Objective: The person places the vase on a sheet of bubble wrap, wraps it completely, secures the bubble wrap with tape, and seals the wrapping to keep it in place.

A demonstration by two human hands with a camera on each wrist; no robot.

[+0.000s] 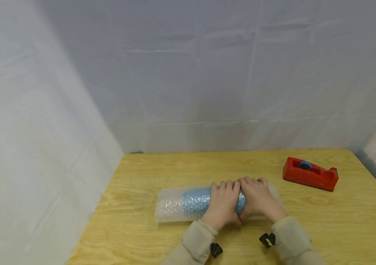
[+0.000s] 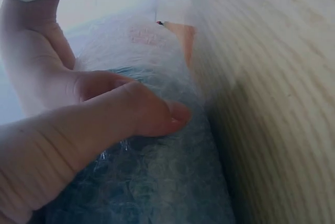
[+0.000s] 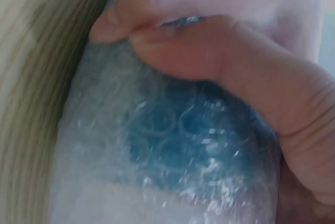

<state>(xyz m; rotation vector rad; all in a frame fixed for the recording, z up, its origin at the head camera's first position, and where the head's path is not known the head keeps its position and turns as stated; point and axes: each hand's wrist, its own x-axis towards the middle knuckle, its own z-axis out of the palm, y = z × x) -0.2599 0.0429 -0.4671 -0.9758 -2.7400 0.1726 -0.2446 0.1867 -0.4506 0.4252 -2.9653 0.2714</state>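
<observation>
A roll of clear bubble wrap [image 1: 169, 207] lies across the wooden table, with a blue object [image 1: 195, 201] showing through its layers. My left hand [image 1: 222, 207] grips the roll right of its middle, fingers over the far side and thumb on the near side. Close beside it, my right hand [image 1: 258, 198] holds the roll too, and the two hands touch. In the left wrist view a thumb [image 2: 120, 114] presses on the bubble wrap [image 2: 162, 177]. The right wrist view shows both thumbs meeting on the wrap [image 3: 94, 130] over the blue object [image 3: 178, 135]. What the blue object is cannot be told.
A red tape dispenser [image 1: 310, 175] with a blue-cored roll stands at the back right of the table [image 1: 134, 235]. White sheeting [image 1: 181, 81] hangs behind the table and at its sides. Small black devices [image 1: 267, 241] sit at both wrists.
</observation>
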